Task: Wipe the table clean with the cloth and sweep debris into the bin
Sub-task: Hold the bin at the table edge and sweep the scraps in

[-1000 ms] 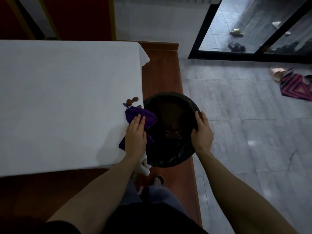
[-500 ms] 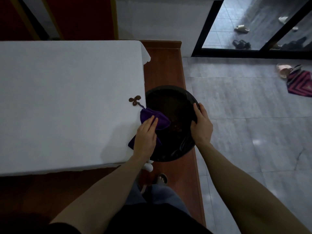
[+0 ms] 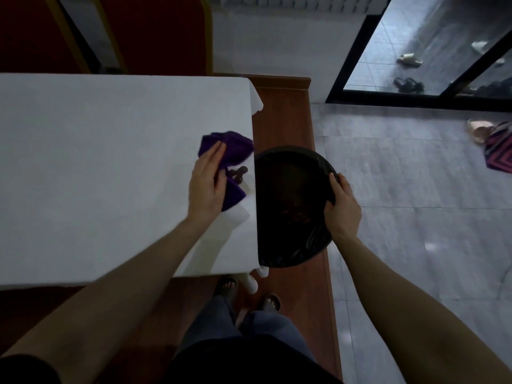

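My left hand (image 3: 206,184) presses flat on a purple cloth (image 3: 234,151) at the right edge of the white table (image 3: 97,167). The cloth curls around a few dark brown bits of debris (image 3: 240,173) lying just beside the table edge. A round black bin (image 3: 318,164) with a dark liner is held against that edge, its rim lower than the tabletop. My right hand (image 3: 342,209) grips the bin's right rim. Brown debris shows dimly inside the bin.
A wooden platform (image 3: 282,117) runs under the bin beside the grey tiled floor (image 3: 415,189). My feet (image 3: 249,292) stand below the table corner. Red chair backs (image 3: 155,31) stand behind the table. A glass door (image 3: 432,45), sandals and a patterned mat (image 3: 501,151) lie far right.
My left hand has moved the cloth up along the table edge, from over the bin to behind the brown debris. The bin stays held at the edge.
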A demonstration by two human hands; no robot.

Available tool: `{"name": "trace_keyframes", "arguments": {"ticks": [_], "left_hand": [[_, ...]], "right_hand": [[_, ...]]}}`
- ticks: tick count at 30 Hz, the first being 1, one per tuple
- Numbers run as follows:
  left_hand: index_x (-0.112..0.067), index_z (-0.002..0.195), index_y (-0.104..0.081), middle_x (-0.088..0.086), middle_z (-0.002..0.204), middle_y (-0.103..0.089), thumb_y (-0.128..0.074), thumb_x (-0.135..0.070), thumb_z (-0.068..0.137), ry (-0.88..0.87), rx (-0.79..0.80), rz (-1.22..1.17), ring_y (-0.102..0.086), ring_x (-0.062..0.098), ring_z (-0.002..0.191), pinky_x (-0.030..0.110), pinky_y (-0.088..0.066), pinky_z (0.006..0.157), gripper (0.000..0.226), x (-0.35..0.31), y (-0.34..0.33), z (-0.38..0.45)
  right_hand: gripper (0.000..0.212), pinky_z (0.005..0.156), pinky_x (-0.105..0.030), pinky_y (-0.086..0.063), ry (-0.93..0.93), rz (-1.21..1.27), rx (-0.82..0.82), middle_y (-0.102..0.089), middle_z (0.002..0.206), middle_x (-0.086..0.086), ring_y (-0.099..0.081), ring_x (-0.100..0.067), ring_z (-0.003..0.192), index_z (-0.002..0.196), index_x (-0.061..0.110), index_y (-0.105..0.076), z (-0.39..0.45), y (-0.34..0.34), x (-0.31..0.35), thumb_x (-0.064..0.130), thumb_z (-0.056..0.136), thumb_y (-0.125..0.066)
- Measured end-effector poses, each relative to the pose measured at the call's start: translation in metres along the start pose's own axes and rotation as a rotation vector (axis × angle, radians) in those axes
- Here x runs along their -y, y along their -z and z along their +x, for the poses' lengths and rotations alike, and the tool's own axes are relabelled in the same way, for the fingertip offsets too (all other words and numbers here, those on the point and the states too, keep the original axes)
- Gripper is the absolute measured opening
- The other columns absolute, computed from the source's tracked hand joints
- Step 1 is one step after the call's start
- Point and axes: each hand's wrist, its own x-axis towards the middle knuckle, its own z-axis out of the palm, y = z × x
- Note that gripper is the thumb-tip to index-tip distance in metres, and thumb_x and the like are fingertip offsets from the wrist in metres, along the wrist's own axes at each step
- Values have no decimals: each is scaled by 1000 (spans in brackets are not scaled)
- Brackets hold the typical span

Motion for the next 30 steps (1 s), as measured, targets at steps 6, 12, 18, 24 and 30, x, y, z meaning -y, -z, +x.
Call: {"name": "trace_keyframes", "arguments": {"ticks": [6, 12, 18, 24, 30], "left_hand": [[-4, 149, -42, 17, 152, -42, -43, -7, 100, 97, 64, 181, -39, 33, 140, 39, -28, 118, 49, 75, 21, 33], [-20, 156, -27, 15, 165, -17, -44, -40, 104, 147, 303, 517, -10, 39, 152, 61, -13, 119, 59, 124, 17, 32], [-22, 155, -33, 15, 164, -21, -38, -44, 104, 138, 318, 512, -10, 42, 151, 60, -9, 119, 55, 135, 14, 39], [-2, 146, -46, 25, 155, -35, -43, -17, 102, 123, 233, 396, -29, 44, 145, 59, -27, 116, 46, 130, -3, 36], [0, 145, -46, 23, 155, -37, -48, -7, 100, 100, 217, 333, -30, 40, 146, 54, -25, 118, 45, 96, -34, 25]], "right_hand": [[74, 101, -41, -48, -7, 5, -14, -32, 160, 4, -43, -21, 138, 152, 28, -37, -1, -5, 6, -3, 86, -49], [73, 105, -40, -43, -1, -8, -17, -33, 159, 2, -43, -20, 139, 152, 26, -38, 3, -5, 14, -2, 86, -49], [70, 105, -41, -43, 2, -1, -11, -34, 159, 3, -43, -20, 137, 152, 27, -38, 6, -6, 20, 0, 88, -49], [71, 105, -38, -44, 16, 3, -14, -34, 159, 2, -42, -19, 139, 152, 27, -38, 10, -10, 26, -1, 87, -49], [71, 106, -37, -42, 15, 25, -12, -35, 158, 4, -40, -18, 140, 151, 27, -39, 11, -12, 27, -1, 86, -49]]}}
